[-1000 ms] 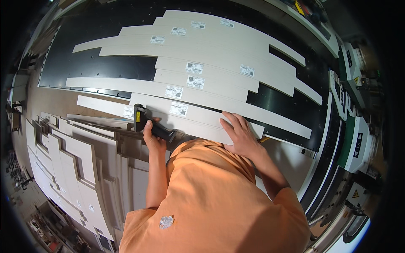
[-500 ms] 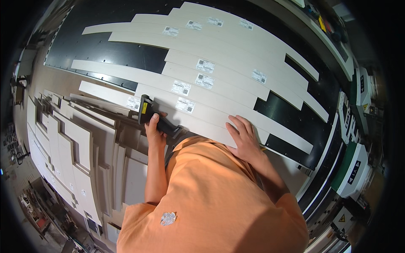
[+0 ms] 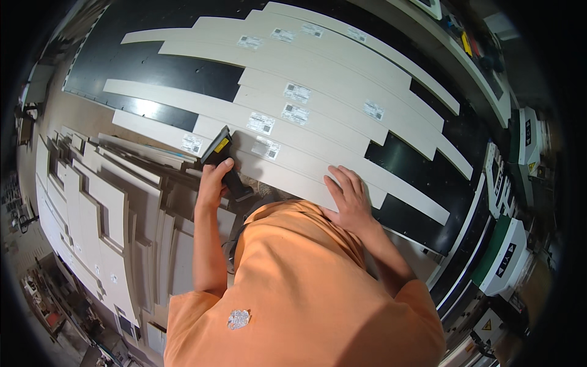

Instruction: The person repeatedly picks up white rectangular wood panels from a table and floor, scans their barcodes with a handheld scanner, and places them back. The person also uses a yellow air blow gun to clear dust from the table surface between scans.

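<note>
My left hand (image 3: 213,181) is closed around the grip of a black handheld barcode scanner (image 3: 230,177) with a yellow label. The scanner's head is tilted over the near edge of the pale boards, between two white printed stickers. One sticker (image 3: 191,143) lies left of it, and another sticker (image 3: 266,147) lies to its right. My right hand (image 3: 347,194) rests with spread fingers on the nearest pale board (image 3: 293,180), holding nothing. Several long pale boards (image 3: 342,79) lie side by side on a black table (image 3: 400,160), many bearing similar stickers.
Stacks of pale cut panels (image 3: 104,202) stand at the left, close to my left arm. At the right edge are white and green machine housings (image 3: 504,257) beside a metal rail. A ledge with tools (image 3: 468,46) runs along the far right.
My left hand has shifted slightly left and turned the scanner, so its head now points up and right, toward the right-hand sticker. My right hand stays on the board.
</note>
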Motion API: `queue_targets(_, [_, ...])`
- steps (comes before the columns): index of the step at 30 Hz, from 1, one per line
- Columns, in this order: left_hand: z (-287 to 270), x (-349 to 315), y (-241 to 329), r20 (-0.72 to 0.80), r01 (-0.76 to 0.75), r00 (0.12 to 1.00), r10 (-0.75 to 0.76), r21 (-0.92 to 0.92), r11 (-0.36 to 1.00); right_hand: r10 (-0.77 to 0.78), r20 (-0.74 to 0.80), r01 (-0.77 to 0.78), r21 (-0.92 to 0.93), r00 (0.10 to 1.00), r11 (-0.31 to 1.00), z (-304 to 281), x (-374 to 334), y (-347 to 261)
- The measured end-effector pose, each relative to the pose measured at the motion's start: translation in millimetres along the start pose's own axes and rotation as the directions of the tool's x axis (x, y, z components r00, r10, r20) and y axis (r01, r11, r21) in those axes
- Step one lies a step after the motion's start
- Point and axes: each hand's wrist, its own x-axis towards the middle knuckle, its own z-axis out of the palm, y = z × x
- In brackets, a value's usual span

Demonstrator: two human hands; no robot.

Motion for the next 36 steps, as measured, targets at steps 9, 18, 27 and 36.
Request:
queue_targets(9, [-14,9,30,0.111,0.08,0.989,-0.097,0.149,0.986,-0.009,-0.002,0.009,0.078,1.0,0.997,-8,9,5])
queue_targets(18, [-6,12,63,0.087,0.159,0.978,-0.19,0.284,0.946,0.123,-0.415,-0.298,-0.387,0.901,0.872,-84,210,249])
queue_targets(27, [-6,16,69,0.146,0.165,0.966,-0.213,0.286,0.944,0.412,-0.173,-0.435,-0.128,0.895,0.891,-44,258,293])
queue_targets(36, [-9,21,63,0.128,0.137,0.976,-0.178,0.281,0.95,0.392,-0.2,-0.428,-0.196,0.898,0.882,-41,252,287])
